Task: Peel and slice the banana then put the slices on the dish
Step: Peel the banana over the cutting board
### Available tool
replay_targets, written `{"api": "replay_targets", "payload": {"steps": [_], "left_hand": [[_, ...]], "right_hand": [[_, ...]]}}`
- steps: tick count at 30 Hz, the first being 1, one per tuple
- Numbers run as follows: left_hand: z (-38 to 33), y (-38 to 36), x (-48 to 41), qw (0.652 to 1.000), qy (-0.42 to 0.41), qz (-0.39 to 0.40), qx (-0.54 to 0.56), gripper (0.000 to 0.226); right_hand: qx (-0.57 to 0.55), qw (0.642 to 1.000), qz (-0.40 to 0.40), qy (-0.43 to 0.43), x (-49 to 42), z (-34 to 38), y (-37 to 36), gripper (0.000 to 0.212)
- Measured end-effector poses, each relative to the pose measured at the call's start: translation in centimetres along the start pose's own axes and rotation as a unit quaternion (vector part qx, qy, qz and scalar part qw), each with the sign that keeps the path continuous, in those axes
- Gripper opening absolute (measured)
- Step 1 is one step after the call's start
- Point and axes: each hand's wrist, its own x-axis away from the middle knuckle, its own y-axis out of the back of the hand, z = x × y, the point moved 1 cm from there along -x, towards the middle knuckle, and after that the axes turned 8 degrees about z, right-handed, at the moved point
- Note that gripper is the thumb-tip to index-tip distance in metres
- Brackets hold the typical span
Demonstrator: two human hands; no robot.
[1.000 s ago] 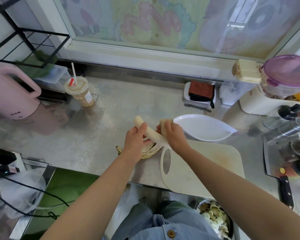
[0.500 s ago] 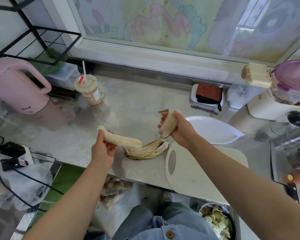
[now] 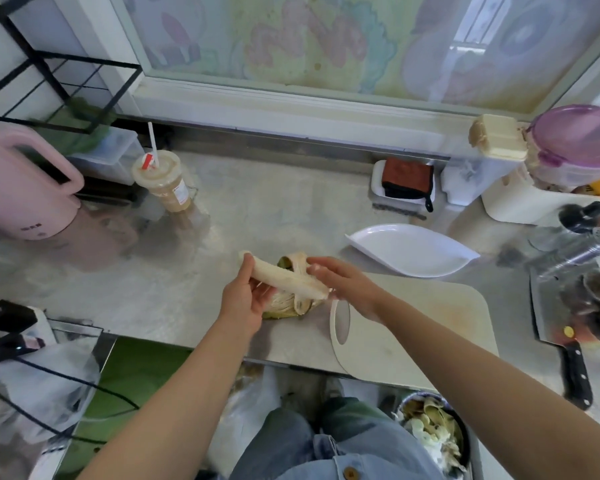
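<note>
Spreading across the whole view, the steel counter [image 3: 257,216] carries a pale cutting board [image 3: 430,327] at its near edge with an empty white dish [image 3: 413,251] just behind it, a pink kettle [image 3: 21,188] far left and a cleaver [image 3: 565,327] far right. Above the board's left end and a heap of peel [image 3: 288,303] on the counter, the left hand [image 3: 243,303] grips the peeled banana [image 3: 284,277] around its far end. The right hand [image 3: 343,282] pinches a strip of peel [image 3: 300,263] draped over the fruit.
</note>
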Motion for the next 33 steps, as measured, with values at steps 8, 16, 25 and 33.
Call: {"api": "replay_targets", "payload": {"steps": [8, 16, 25, 33], "left_hand": [[5.4, -5.0, -0.5, 0.968, 0.123, 0.075, -0.205, 0.046], [12.9, -8.5, 0.3, 0.546, -0.214, 0.349, -0.731, 0.060], [13.9, -8.6, 0.6, 0.687, -0.084, 0.282, -0.664, 0.023], [9.5, -5.6, 2.4, 0.874, 0.004, 0.166, -0.456, 0.014]], "right_hand": [[-0.056, 0.996, -0.066, 0.004, 7.1, -3.0, 4.4, 0.016], [-0.160, 0.974, -0.110, -0.116, 14.2, -8.3, 8.6, 0.037], [-0.369, 0.922, -0.111, -0.034, 13.9, -7.6, 10.3, 0.042], [-0.083, 0.987, -0.141, 0.009, 7.4, -3.3, 6.8, 0.018]]}}
